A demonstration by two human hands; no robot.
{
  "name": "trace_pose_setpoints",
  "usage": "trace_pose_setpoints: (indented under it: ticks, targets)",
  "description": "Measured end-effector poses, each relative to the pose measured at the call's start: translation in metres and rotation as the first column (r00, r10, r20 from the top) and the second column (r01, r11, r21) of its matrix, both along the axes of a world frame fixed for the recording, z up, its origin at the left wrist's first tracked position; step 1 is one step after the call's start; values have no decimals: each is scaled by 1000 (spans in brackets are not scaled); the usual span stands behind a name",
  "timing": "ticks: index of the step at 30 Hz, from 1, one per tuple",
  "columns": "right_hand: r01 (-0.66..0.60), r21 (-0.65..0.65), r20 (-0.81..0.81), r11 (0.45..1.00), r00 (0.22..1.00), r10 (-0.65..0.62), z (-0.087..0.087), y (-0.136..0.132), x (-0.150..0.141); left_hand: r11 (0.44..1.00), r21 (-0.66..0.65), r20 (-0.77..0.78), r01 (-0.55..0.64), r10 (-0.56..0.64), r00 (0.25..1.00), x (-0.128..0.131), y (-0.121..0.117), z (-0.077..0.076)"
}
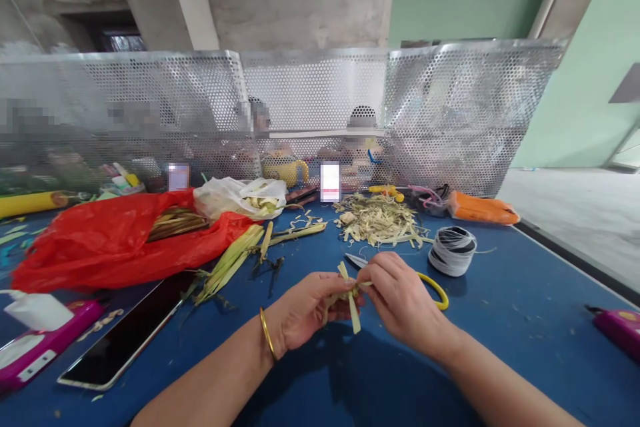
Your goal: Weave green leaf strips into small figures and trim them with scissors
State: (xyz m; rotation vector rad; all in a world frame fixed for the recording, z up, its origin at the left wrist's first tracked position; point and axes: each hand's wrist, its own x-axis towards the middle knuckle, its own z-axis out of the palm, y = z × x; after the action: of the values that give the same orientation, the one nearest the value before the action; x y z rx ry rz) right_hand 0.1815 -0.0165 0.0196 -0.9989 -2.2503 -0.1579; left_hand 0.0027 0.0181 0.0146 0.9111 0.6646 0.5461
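Observation:
My left hand (320, 303), with a gold bangle at its wrist, grips a small piece of pale plant strips, perhaps corn husk (354, 313), crossed over each other. One wide strip sticks up and down past the fingers. My right hand (393, 293) pinches the end of another thin strip at the right of the piece. Both hands are close together above the blue table (310, 387). Under and behind my right hand lie scissors, with a yellow handle (440, 292) to the right and a blade (355, 260) to the left. The fingers partly hide the piece.
A heap of husk scraps (380, 220) and a spool of grey cord (453, 251) lie beyond my hands. At left are a red plastic bag (110, 240), loose husks (233, 260), a tablet or large phone (130, 333) and a purple power strip (50, 340). A perforated metal screen (310, 87) stands behind.

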Motion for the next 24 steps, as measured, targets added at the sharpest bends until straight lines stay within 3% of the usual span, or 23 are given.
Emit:
trace_pose_setpoints:
  ticks: [6,12,19,21,24]
  targets:
    - [11,16,-15,1000,1000,-11,-1,0,-2,982,160,-67,-104,116,991,4,-2,0]
    - [-7,-138,-161,990,987,-15,-1,4,1,962,236,-108,-138,167,980,7,-4,5]
    - [-43,60,65,997,997,40,-4,7,5,952,273,-149,-141,186,971,8,-3,2]
    - [-34,60,97,998,995,28,-4,7,5,946,299,-165,-127,182,969,8,-2,1]
    - [39,-31,5,999,999,-39,-4,5,2,934,339,-177,-109,177,968,7,-1,1]
